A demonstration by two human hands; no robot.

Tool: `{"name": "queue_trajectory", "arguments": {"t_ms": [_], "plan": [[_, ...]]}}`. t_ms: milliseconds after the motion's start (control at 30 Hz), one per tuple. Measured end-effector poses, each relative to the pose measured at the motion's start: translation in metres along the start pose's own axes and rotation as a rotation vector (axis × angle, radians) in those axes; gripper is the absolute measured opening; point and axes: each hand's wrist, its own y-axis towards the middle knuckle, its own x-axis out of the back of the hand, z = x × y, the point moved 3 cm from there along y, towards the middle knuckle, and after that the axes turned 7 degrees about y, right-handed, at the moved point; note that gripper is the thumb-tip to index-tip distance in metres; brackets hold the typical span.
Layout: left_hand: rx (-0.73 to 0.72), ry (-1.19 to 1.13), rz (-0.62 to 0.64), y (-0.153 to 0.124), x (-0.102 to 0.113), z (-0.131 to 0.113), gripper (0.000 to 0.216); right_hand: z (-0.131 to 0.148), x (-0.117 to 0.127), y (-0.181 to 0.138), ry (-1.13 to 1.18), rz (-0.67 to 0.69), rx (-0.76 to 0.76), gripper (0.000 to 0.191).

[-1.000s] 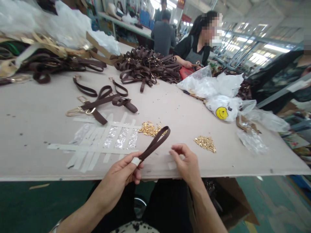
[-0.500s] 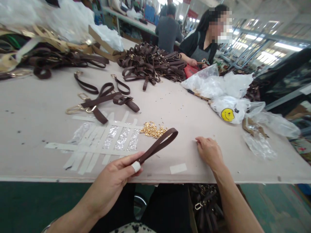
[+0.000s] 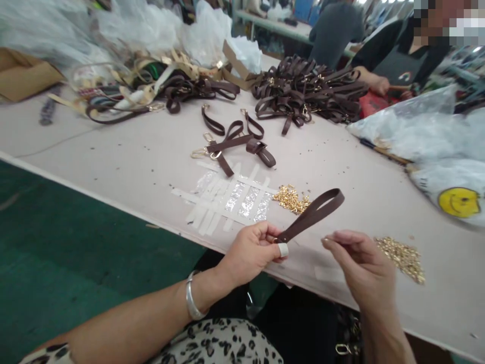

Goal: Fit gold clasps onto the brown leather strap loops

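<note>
My left hand (image 3: 257, 250), with white tape around the thumb, is closed on the end of a dark brown leather strap loop (image 3: 316, 215). The loop slants up and to the right above the table edge. My right hand (image 3: 366, 265) is just right of the loop, apart from it. Its thumb and forefinger pinch a tiny piece that looks like a gold rivet (image 3: 325, 241), mostly hidden by the fingertips. One heap of small gold rivets (image 3: 291, 199) lies behind the loop. Beside my right hand is another heap of small gold pieces (image 3: 402, 259).
Tape strips over clear plastic (image 3: 248, 199) are stuck to the table (image 3: 125, 174). Several loose brown straps (image 3: 231, 144) lie behind them, with a large strap pile (image 3: 306, 91) farther back. Plastic bags (image 3: 458, 187) are at the right. A co-worker's hand (image 3: 379, 85) shows beyond the pile.
The view has swung left. My right hand has come off the table toward the strap loop, now pinching a tiny piece, and the right gold heap shows. My left hand keeps the loop.
</note>
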Motion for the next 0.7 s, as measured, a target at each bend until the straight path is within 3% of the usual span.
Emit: {"name": "queue_trajectory", "arguments": {"t_ms": [100,200,367,533,700], "plan": [[-0.056,0.047,0.016,-0.002,-0.001,-0.001,0.021,0.022,-0.046,-0.024,0.057,0.106,0.082,0.016],[-0.115,0.112,0.035,-0.009,0.000,-0.005,0.014,0.025,-0.065,-0.033,0.004,0.131,0.171,0.016],[-0.269,0.255,0.022,-0.019,0.005,-0.007,0.012,0.026,-0.068,-0.036,-0.045,0.096,0.238,0.016],[-0.504,0.558,-0.062,-0.024,0.008,-0.011,0.018,0.042,-0.069,-0.041,-0.086,0.082,0.328,0.015],[-0.601,0.648,-0.075,-0.028,0.006,-0.013,0.021,0.048,-0.067,-0.045,-0.136,0.071,0.376,0.016]]}}
